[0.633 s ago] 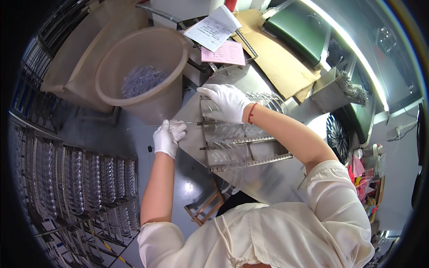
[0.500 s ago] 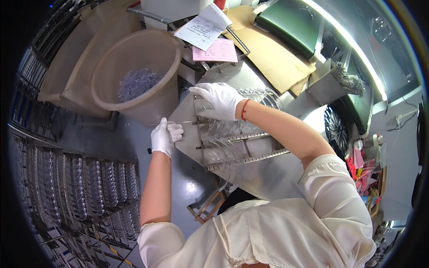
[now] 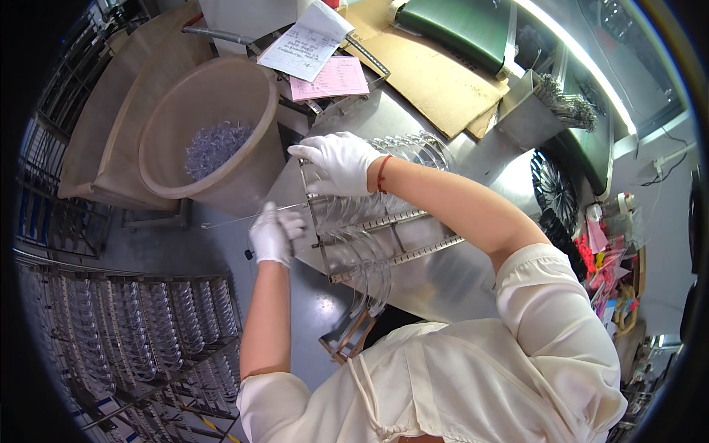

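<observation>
Head view: at the far left, shelving (image 3: 140, 332) held rows of clear curved pieces, and the white-and-blue card (image 3: 109, 406) low on it was too small to read. Next came a beige tub (image 3: 157, 122) containing clear scraps (image 3: 218, 148). A thin rod (image 3: 230, 221) ran from beside the tub to the table rack, passing the gloved left hand (image 3: 275, 232), whose fingers were bent but blurred; I couldn't tell whether it gripped the rod. Beyond lay a white sheet (image 3: 305, 46) with handwriting and a pink form (image 3: 330, 79) with faint lines. The gloved right hand (image 3: 337, 162) lay over the metal rack (image 3: 391, 221) at its left end, index finger outstretched, the others bent; its grip couldn't be told. The rack sat on the steel table (image 3: 425, 277), clear strips (image 3: 382, 269) curving over its near side. Farther right was cardboard (image 3: 421, 70).
</observation>
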### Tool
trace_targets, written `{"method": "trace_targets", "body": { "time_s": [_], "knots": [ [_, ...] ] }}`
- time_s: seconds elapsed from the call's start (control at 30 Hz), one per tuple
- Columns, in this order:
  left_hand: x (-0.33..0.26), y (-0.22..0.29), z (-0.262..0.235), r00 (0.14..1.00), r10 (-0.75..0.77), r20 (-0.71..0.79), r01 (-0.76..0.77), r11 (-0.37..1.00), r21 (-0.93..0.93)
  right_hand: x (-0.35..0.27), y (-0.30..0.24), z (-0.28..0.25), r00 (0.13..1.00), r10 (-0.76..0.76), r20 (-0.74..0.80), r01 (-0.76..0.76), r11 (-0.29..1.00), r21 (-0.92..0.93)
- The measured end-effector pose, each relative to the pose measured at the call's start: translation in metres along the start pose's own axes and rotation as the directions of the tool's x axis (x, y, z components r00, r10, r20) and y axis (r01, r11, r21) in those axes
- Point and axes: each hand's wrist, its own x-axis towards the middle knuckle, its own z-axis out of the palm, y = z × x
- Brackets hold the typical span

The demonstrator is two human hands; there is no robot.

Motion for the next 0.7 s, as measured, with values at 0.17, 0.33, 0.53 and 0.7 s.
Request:
{"method": "trace_targets", "body": {
  "time_s": [0.17,0.33,0.53,0.7],
  "knots": [
    [0.004,-0.005,0.007,0.987,-0.129,0.098,0.111,0.979,0.173,0.001,0.003,-0.002,0.999,0.01,0.045,-0.011,0.999,0.03],
    [0.009,0.01,-0.031,0.999,-0.011,0.047,0.016,0.992,-0.123,-0.022,0.033,-0.024,0.978,0.163,0.132,-0.162,0.987,-0.018],
    [0.013,-0.021,-0.007,0.994,0.047,0.101,-0.043,0.998,-0.047,-0.039,0.038,-0.018,0.988,0.149,0.041,-0.149,0.989,-0.004],
    [0.001,-0.01,0.0,0.982,-0.139,0.128,0.137,0.99,0.021,-0.056,0.057,-0.027,0.976,0.213,0.043,-0.211,0.976,-0.047]
  ]
}}
